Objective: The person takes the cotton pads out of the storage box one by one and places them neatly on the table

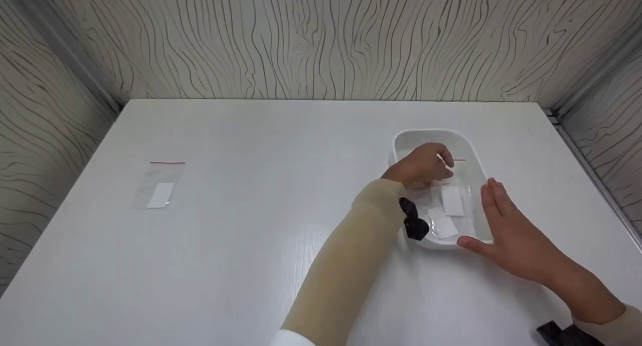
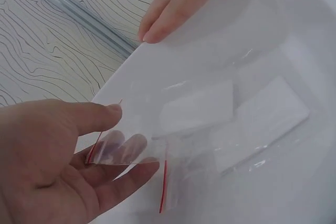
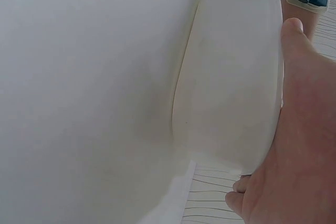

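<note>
A white plastic tub (image 1: 479, 160) stands at the right of the table. Inside it lie clear zip bags with red seal strips, each holding a white rectangular card (image 1: 453, 201). My left hand (image 1: 426, 163) reaches into the tub. In the left wrist view its thumb and fingers hold the top of one zip bag (image 2: 144, 135), near the red strip; some fingers show through the plastic. My right hand (image 1: 516, 235) rests against the tub's near right corner, thumb on the front wall and straight fingers along the right side. Its fingertips (image 2: 155, 34) touch the rim.
Another zip bag (image 1: 160, 185) with a white card lies flat on the left of the white table (image 1: 261, 185). Wood-patterned panels (image 1: 301, 40) enclose the back and sides. A black wrist camera (image 1: 415, 220) overlaps the tub's left edge.
</note>
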A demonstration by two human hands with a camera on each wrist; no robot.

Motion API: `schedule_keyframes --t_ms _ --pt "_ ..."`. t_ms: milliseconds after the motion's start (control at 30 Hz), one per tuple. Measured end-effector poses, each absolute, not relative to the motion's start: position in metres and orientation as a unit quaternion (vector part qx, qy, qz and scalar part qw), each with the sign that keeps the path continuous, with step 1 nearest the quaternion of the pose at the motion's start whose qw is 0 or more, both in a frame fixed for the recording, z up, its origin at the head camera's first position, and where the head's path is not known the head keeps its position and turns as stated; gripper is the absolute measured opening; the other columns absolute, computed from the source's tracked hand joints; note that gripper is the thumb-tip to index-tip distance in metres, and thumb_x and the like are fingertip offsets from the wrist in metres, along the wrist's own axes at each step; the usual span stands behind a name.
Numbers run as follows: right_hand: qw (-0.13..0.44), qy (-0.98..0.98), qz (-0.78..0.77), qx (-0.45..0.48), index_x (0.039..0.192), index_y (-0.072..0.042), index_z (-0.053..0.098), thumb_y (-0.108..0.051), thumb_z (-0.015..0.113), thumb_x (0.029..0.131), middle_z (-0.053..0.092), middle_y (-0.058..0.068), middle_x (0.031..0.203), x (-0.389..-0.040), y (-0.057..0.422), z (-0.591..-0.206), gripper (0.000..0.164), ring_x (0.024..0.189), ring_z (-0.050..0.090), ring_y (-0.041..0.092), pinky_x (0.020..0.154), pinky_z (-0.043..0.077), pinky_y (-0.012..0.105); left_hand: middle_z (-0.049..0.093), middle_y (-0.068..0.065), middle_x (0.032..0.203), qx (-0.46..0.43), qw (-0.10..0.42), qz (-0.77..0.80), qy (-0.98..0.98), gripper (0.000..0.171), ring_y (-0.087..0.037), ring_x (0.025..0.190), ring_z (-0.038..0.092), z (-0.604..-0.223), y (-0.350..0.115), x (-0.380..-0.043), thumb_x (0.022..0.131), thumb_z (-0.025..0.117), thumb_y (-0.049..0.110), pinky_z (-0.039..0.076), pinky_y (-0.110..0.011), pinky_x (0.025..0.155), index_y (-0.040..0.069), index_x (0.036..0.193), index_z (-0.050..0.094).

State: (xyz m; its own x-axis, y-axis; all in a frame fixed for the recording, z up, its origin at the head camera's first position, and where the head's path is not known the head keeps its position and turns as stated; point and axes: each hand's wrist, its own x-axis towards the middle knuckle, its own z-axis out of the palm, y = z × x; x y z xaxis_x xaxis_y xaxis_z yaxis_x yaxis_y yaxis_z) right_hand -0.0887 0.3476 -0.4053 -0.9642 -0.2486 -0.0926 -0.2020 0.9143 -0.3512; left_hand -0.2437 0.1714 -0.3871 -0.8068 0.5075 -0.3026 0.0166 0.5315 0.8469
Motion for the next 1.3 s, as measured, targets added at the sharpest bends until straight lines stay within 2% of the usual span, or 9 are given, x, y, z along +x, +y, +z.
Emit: schedule_keyframes --t_ms 167,400,600,733,967,1067,1300 --pt "0.069 0.978 -0.163 -0.111 0.157 0.009 -0.005 -0.056 0.068 0.093 -0.014 0.025 0.166 -0.0888 0.3467 -0.4056 0.117 0.153 -0.005 0.045 0.111 0.024 0.071 0.066 0.008 0.096 0.16 0.269 0.443 0.84 0.018 -0.006 0.088 0.057 -0.3863 0.1715 -0.2439 0.093 0.075 0.01 0.049 -0.017 0.079 0.015 0.11 0.077" --pt "0.076 0.978 -0.161 -0.104 0.157 0.008 -0.007 -0.06 0.066 0.092 -0.016 0.023 0.166 -0.0885 0.3467 -0.4053 0.119 0.153 -0.005 0.045 0.109 0.025 0.073 0.07 0.011 0.102 0.16 0.272 0.447 0.837 0.023 -0.003 0.094 0.058 -0.3865 0.1717 -0.2448 0.093 0.074 0.006 0.049 -0.016 0.086 0.02 0.11 0.08" --pt "0.075 0.978 -0.161 -0.105 0.157 0.007 -0.007 -0.06 0.067 0.092 -0.016 0.024 0.166 -0.0889 0.3463 -0.4059 0.119 0.153 -0.005 0.046 0.109 0.026 0.073 0.073 0.005 0.107 0.167 0.292 0.453 0.826 0.031 -0.005 0.088 0.059 -0.3869 0.1708 -0.2449 0.091 0.07 -0.004 0.051 -0.015 0.073 0.016 0.112 0.08" --pt "0.07 0.977 -0.167 -0.11 0.157 0.007 -0.007 -0.057 0.068 0.093 -0.017 0.023 0.166 -0.0885 0.3472 -0.4064 0.118 0.153 -0.006 0.045 0.11 0.024 0.073 0.071 0.005 0.104 0.163 0.296 0.456 0.823 0.033 -0.007 0.081 0.058 -0.3861 0.1698 -0.244 0.09 0.07 -0.006 0.054 -0.019 0.068 0.016 0.113 0.079" --pt "0.071 0.978 -0.164 -0.111 0.157 0.009 -0.005 -0.055 0.068 0.093 -0.015 0.025 0.166 -0.0891 0.3468 -0.4053 0.117 0.153 -0.005 0.046 0.112 0.023 0.071 0.072 0.002 0.093 0.15 0.303 0.475 0.812 0.019 -0.01 0.075 0.064 -0.3864 0.171 -0.2425 0.095 0.07 0.002 0.057 -0.021 0.067 0.011 0.11 0.079" --pt "0.073 0.978 -0.16 -0.109 0.157 0.009 -0.006 -0.056 0.068 0.093 -0.015 0.026 0.166 -0.0898 0.3467 -0.4054 0.118 0.153 -0.006 0.046 0.111 0.023 0.072 0.075 -0.002 0.095 0.157 0.302 0.472 0.813 0.014 -0.011 0.074 0.066 -0.3869 0.1712 -0.2423 0.097 0.07 0.007 0.057 -0.021 0.067 0.009 0.108 0.079" --pt "0.075 0.977 -0.169 -0.11 0.156 0.01 -0.006 -0.055 0.068 0.094 -0.017 0.025 0.166 -0.0886 0.3466 -0.4047 0.116 0.153 -0.007 0.045 0.113 0.019 0.071 0.073 -0.005 0.086 0.179 0.295 0.474 0.81 0.014 -0.01 0.064 0.06 -0.3877 0.1704 -0.2402 0.098 0.068 0.004 0.056 -0.019 0.065 0.004 0.106 0.079"
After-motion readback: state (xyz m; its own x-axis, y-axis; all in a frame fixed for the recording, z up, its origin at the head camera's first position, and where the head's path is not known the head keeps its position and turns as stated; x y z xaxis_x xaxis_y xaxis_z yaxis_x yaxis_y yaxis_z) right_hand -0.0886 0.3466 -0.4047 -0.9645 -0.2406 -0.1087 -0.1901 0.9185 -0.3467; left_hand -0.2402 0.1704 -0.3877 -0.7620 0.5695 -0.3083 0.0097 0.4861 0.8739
